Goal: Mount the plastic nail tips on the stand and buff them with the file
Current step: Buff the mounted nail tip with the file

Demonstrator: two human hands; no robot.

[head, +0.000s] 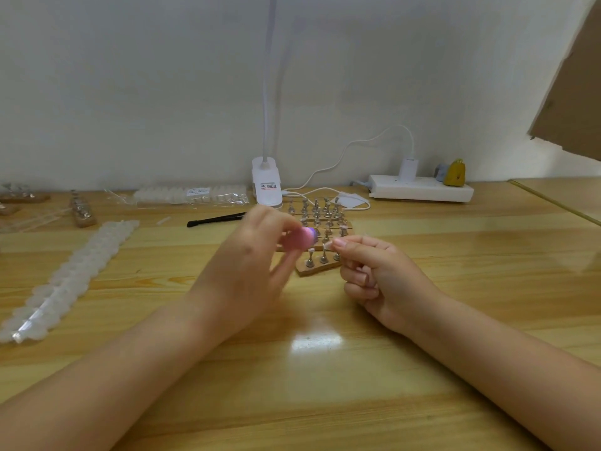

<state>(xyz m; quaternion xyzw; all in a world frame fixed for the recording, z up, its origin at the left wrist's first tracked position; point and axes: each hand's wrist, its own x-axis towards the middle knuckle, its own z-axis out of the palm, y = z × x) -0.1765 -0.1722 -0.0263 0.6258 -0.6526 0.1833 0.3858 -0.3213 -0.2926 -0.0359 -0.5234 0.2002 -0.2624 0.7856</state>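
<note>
Left hand [247,265], motion-blurred, grips a pink-and-purple block-shaped nail file [307,237]; right hand [379,281] pinches a small translucent plastic nail tip [328,245] between thumb and forefinger, just above the wooden stand of metal pegs [320,260]. Clear plastic strips of nail tips [65,281] lie on the desk [325,369] at left. Pegs behind the hands partly hidden; file's outline hard to make out.

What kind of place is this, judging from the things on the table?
Probably a small nail-craft workstation, at home or in a workshop: wooden stands with metal pegs for nail tips, strips of plastic nail tips, and a clip-on desk lamp on a wooden table.
</note>
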